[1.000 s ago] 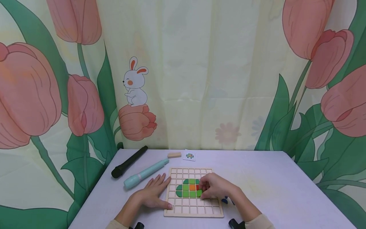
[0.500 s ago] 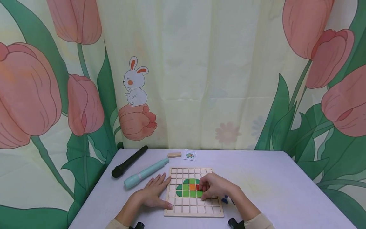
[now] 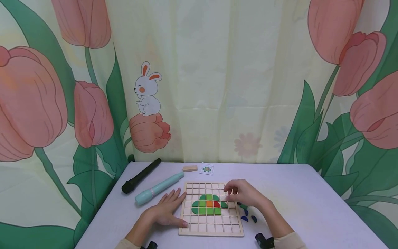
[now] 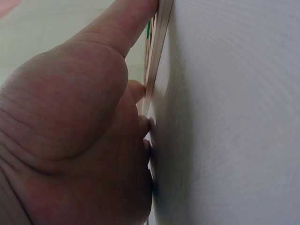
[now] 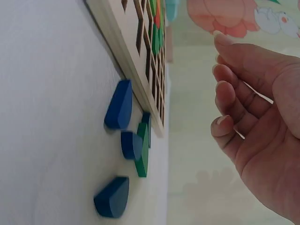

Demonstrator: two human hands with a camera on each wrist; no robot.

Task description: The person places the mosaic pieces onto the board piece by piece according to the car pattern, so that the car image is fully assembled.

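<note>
A wooden grid board (image 3: 202, 229) lies on the table, its middle cells filled with green, orange and red pieces (image 3: 209, 204). My left hand (image 3: 164, 211) is spread along the board's left side, with the thumb on the lower left edge. In the left wrist view the thumb (image 4: 126, 28) touches the wooden rim. Above the board's right edge hovers my right hand (image 3: 245, 193), fingers loosely bent. Nothing shows between its fingers in the right wrist view. Below it, several loose blue pieces (image 5: 119, 104) and a green piece (image 5: 142, 157) lie beside the board.
Behind the board are a small pattern card (image 3: 206, 169) and a wooden block (image 3: 190, 168). To the left lie a light teal cylinder (image 3: 159, 188) and a black microphone-shaped object (image 3: 141, 175). A printed curtain (image 3: 202, 103) hangs behind the table.
My right hand has risen off the filled cells and moved right and back. A dark green rounded piece right of the red one now shows. The left hand stays put.
</note>
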